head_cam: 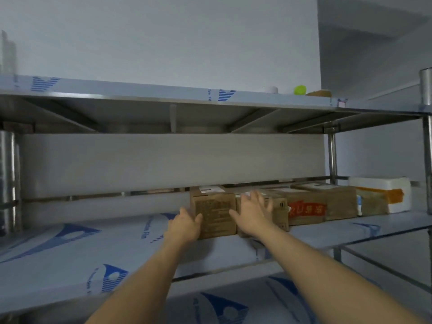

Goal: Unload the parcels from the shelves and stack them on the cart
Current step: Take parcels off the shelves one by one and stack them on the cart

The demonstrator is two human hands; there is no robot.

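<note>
A row of parcels sat at the back of the middle shelf (93, 249), and both arms reached toward the leftmost box (216, 216). The left hand (184, 226) lay against the box's left side, fingers fairly straight, while the right hand (253, 213) was spread wide before the next box (277, 211), holding nothing. The cart was out of view.

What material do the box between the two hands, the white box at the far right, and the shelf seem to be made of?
Box between the hands: brown cardboard, matte, with dark printed text on its front.
White box: probably foam, judging by its thick white walls; orange tape crosses it.
Shelf: likely stainless steel, with shiny posts, under a film with blue print.
</note>
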